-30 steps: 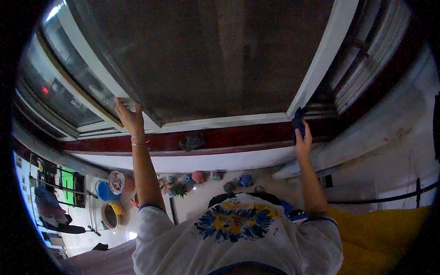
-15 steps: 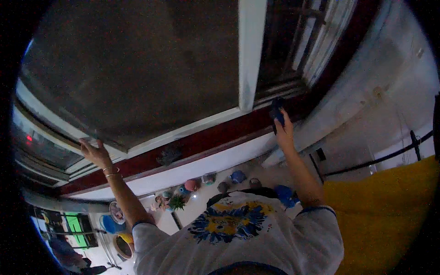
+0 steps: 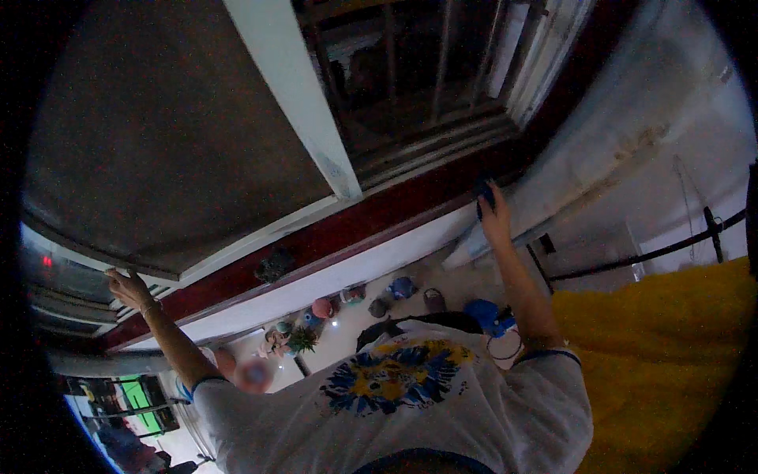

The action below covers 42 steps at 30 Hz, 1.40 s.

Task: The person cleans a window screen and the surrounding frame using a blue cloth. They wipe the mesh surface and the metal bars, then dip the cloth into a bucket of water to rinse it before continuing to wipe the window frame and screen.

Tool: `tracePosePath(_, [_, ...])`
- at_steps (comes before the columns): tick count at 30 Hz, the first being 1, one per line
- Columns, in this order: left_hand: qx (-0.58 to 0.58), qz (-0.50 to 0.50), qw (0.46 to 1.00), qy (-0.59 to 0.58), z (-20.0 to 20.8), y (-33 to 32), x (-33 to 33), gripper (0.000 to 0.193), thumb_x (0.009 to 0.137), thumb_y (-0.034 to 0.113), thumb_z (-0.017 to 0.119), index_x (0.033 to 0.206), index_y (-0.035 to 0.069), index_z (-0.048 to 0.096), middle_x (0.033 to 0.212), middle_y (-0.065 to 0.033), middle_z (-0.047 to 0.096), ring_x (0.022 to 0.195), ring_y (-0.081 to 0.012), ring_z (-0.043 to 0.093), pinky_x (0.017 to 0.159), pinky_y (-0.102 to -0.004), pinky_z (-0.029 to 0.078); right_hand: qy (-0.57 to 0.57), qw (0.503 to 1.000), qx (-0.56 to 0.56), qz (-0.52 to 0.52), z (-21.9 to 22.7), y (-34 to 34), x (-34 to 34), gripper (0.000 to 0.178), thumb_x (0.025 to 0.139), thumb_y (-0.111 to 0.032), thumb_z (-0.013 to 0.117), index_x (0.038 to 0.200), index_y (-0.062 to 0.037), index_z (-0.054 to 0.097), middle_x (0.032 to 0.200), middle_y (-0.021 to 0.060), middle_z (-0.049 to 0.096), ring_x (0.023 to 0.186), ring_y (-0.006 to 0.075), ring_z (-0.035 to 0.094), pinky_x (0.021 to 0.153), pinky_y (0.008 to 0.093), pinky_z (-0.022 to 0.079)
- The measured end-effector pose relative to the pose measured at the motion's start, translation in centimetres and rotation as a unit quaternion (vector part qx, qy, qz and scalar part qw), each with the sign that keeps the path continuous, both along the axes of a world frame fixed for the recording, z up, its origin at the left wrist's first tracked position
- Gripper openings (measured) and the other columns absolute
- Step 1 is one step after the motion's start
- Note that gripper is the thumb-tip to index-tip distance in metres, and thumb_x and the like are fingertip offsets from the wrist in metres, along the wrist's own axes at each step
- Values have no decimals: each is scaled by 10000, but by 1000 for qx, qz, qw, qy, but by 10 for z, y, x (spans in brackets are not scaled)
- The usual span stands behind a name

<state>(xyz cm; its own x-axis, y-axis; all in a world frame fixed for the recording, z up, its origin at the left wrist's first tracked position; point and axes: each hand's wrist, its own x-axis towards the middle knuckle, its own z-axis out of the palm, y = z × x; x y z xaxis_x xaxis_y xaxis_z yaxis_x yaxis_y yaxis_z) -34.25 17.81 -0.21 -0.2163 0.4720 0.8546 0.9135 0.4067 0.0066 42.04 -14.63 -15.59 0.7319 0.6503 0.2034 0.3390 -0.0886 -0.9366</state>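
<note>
A sliding window screen (image 3: 166,142) with a pale frame stands in front of me, its dark mesh filling the upper left. Far to the left, my left hand (image 3: 130,290) has its fingers curled at the lower frame edge of the screen. My right hand (image 3: 495,217) grips a dark blue cloth (image 3: 485,197) against the dark red sill (image 3: 379,219), near the right corner of the window. The cloth is bunched up, and part of it is hidden by my fingers.
A dark crumpled lump (image 3: 274,266) lies on the sill between my hands. Window bars (image 3: 442,63) show through the right opening. Below are a potted plant (image 3: 302,340), several caps, a blue item (image 3: 483,314) on the floor, and yellow fabric (image 3: 655,355) at right.
The screen's upright frame now stands further left, widening the opening at right. My left hand has shifted left and down along the frame. My right hand with the cloth has moved slightly lower.
</note>
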Motion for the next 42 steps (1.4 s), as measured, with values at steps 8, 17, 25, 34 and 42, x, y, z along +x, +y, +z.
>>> tracePosePath(8, [26,-86,984,-154,5,-6,79,611,737,180,615,1262,0,361,1098,-264,493,940,-358,530,761,-424,441,-99,994,-29,28,9,18,7,402,881,-193,524,1249,-46,454,1198,151,525,1048,259,533,874,357,419])
tracePosePath(17, [-56,-476,874,-77,-7,-144,411,562,662,84,664,1191,70,473,1114,-156,498,1027,-337,450,895,-443,349,-88,959,73,261,83,132,-118,403,868,-121,536,1252,-42,444,1218,197,502,1141,330,473,951,364,367])
tracePosePath(25, [5,-512,843,-164,30,-151,486,641,690,212,714,1195,-32,403,1098,-198,472,954,-354,476,810,-410,385,-132,921,141,337,82,152,-154,454,812,4,512,1256,14,418,1252,239,451,1164,372,442,979,389,346])
tracePosePath(34, [19,-435,878,-197,45,-129,510,610,629,232,746,1073,-27,417,1047,-180,477,957,-345,458,804,-429,356,-166,926,120,317,75,158,-151,379,826,-28,547,1194,27,478,1186,214,519,1126,301,493,943,337,363])
tracePosePath(42, [5,-398,906,-145,41,-115,491,649,560,259,771,1036,-3,417,965,-151,472,934,-326,457,826,-438,321,-63,959,80,265,80,151,-90,360,855,-138,554,1185,-9,494,1063,185,592,983,278,568,842,332,419])
